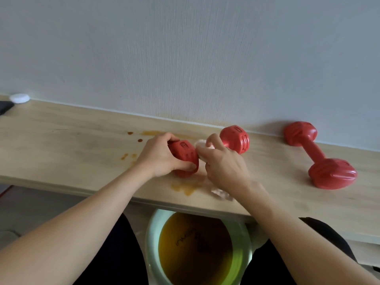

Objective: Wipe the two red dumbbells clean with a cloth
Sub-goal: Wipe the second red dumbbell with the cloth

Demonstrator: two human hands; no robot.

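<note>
— Getting far with the wiping?

— Working on the first dumbbell (207,151) only, judging by the layout. Lying across the middle of the wooden shelf (61,145), close to the wall (185,58). Left hand (162,159) clenching round its near head, steadying it. Right hand (224,167) gripping the pale cloth (200,144), fingers curled round it, rubbing at the bar between the two heads.

— And the other one?

— Second dumbbell (320,155) sitting well apart to the right on the same shelf, nobody touching it. Probably waiting its turn; impossible telling whether wiped already. So roughly half remaining at best, guessing from this.

— Seeing any mess around?

— Orange-brown stains (183,187) spotting the shelf, some beside the left hand, a larger patch near the front edge. Not part of the job, though.

— Reading any brand or label?

— Raised markings showing on the dumbbell heads, looking like numerals, too blurred for reading. Dark lettering showing inside the green basin (153,243) below the shelf, under amber liquid; illegible too.

— Anything else lying about?

— White round lid (19,98) resting at the far left by the wall, beside a dark object cut off by the frame edge.
</note>
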